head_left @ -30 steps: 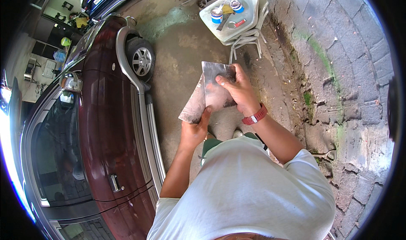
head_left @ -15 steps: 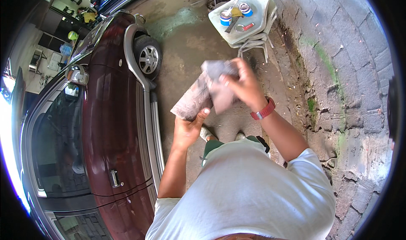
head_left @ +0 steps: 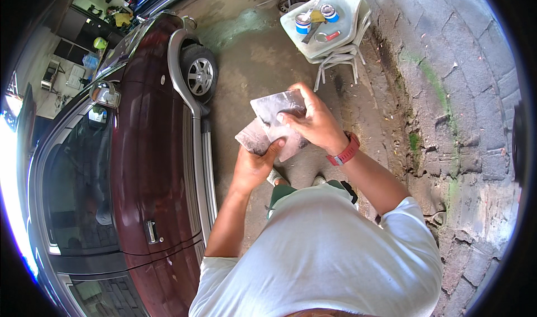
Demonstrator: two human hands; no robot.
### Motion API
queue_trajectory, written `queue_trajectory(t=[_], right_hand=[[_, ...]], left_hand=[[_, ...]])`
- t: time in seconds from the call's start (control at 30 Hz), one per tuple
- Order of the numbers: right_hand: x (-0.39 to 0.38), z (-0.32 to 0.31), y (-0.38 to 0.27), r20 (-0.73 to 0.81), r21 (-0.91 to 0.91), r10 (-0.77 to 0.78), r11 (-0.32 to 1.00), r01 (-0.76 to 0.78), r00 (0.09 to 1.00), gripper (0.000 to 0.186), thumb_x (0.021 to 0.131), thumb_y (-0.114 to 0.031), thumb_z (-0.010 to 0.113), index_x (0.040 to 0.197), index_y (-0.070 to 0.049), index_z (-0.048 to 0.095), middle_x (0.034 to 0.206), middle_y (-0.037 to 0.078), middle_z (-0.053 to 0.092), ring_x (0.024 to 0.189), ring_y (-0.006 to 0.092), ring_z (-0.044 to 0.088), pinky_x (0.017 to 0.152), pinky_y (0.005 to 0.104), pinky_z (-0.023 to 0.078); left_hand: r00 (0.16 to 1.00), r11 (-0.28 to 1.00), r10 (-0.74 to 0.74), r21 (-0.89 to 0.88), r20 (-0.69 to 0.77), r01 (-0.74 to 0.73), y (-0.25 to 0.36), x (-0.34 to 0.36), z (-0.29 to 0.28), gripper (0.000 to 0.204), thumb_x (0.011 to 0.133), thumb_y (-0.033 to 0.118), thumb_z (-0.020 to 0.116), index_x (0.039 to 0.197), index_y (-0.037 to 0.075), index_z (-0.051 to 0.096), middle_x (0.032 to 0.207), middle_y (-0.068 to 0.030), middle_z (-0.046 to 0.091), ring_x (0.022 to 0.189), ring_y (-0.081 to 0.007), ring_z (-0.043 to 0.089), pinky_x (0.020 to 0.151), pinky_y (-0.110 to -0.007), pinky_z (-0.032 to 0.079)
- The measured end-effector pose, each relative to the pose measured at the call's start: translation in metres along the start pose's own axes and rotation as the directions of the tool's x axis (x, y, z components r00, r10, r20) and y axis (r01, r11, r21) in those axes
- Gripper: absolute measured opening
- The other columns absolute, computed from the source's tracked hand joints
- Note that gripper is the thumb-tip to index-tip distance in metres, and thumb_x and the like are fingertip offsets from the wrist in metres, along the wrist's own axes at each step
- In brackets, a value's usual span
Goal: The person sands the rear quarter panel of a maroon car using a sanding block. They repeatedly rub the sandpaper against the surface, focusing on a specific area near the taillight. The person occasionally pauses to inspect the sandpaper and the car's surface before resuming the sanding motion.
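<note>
In front of my torso I hold worn, pinkish-grey pieces that look like used sandpaper. My left hand (head_left: 254, 169) is closed on the lower-left sandpaper piece (head_left: 253, 136), with its thumb pressed on top. Closed around the right edge of the upper sandpaper piece (head_left: 271, 105) is my right hand (head_left: 319, 124), thumb lying across its face. Below that thumb a paler part of the sandpaper (head_left: 290, 145) hangs down with a dark smudge. The pieces overlap in the middle, so I cannot tell whether they are separate or folded. A red wristband (head_left: 345, 151) circles my right wrist.
A dark red car (head_left: 148, 166) stands close on my left, its front wheel (head_left: 199, 75) ahead. Stacked pale plastic chairs (head_left: 319, 46) at the far right hold two small cans (head_left: 303, 23), a yellow piece and a red-handled tool (head_left: 332, 36). Uneven stone paving (head_left: 470, 121) runs along the right.
My right hand and its sandpaper, blurred before, are now still. The sandpaper pieces have turned, and the upper one shows its flat face. My left hand has shifted slightly right.
</note>
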State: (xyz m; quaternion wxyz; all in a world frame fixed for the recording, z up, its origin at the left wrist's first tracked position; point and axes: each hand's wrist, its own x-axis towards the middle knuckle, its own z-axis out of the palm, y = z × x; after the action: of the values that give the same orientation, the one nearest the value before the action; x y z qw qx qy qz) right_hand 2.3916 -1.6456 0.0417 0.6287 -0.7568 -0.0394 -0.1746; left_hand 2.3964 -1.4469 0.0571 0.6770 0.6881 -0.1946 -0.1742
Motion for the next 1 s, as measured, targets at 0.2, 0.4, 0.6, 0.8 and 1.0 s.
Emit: queue_trajectory(t=[0.2, 0.4, 0.6, 0.8, 1.0], right_hand=[[0.006, -0.008, -0.035, 0.397, -0.049, -0.048, 0.996, 0.073, 0.916, 0.041, 0.089, -0.012, 0.075, 0.122, -0.004, 0.053, 0.092, 0.017, 0.07, 0.084, 0.0282, 0.071, 0.08, 0.0404, 0.055], [-0.003, -0.006, 0.016, 0.24, 0.258, 0.198, 0.931, -0.259, 0.95, 0.048, 0.095, -0.025, 0.076, 0.13, 0.001, 0.055, 0.11, 0.006, 0.07, 0.099, 0.0105, 0.063, 0.09, 0.0324, 0.053], [-0.037, 0.009, 0.006, 0.461, 0.458, 0.064, 0.837, -0.299, 0.885, 0.048, 0.104, -0.026, 0.064, 0.142, -0.004, 0.047, 0.12, 0.003, 0.064, 0.116, 0.0139, 0.061, 0.1, 0.0325, 0.049], [-0.055, 0.014, 0.041, 0.341, 0.805, 0.577, 0.229, -0.548, 0.742, 0.034, 0.102, -0.036, 0.065, 0.121, -0.009, 0.062, 0.107, 0.004, 0.071, 0.096, 0.0198, 0.073, 0.083, 0.0379, 0.059], [-0.013, -0.012, 0.022, -0.045, 0.749, 0.444, 0.608, -0.264, 0.895, 0.035, 0.098, -0.021, 0.072, 0.126, -0.003, 0.06, 0.112, 0.006, 0.072, 0.097, 0.0156, 0.071, 0.086, 0.0321, 0.058]], left_hand=[[0.948, 0.968, -0.239, -0.02, 0.211, 0.249, -0.015, -0.01, -0.022, 0.04, 0.097, 0.004, 0.071, 0.135, 0.004, 0.06, 0.126, -0.0027, 0.066, 0.118, -0.014, 0.059, 0.102, -0.033, 0.049], [0.963, 0.669, -0.173, -0.693, 0.207, 0.269, -0.038, -0.01, -0.035, 0.089, 0.091, 0.054, 0.072, 0.153, 0.0, 0.038, 0.141, -0.0128, 0.059, 0.131, -0.0262, 0.055, 0.115, -0.043, 0.039], [0.984, 0.924, -0.157, -0.364, -0.089, 0.115, -0.034, 0.007, -0.022, 0.076, 0.084, 0.009, 0.084, 0.148, 0.007, 0.044, 0.133, -0.015, 0.063, 0.121, -0.0211, 0.061, 0.103, -0.031, 0.048], [0.979, 0.958, 0.02, -0.277, -0.201, -0.077, -0.027, -0.001, -0.022, 0.029, 0.097, 0.009, 0.072, 0.125, 0.003, 0.068, 0.119, -0.0044, 0.071, 0.112, -0.0145, 0.062, 0.102, -0.031, 0.046], [0.987, 0.997, 0.077, 0.036, -0.14, -0.072, -0.009, -0.005, -0.023, 0.029, 0.1, 0.012, 0.069, 0.127, 0.001, 0.066, 0.121, -0.0041, 0.07, 0.112, -0.0143, 0.061, 0.101, -0.03, 0.044]])
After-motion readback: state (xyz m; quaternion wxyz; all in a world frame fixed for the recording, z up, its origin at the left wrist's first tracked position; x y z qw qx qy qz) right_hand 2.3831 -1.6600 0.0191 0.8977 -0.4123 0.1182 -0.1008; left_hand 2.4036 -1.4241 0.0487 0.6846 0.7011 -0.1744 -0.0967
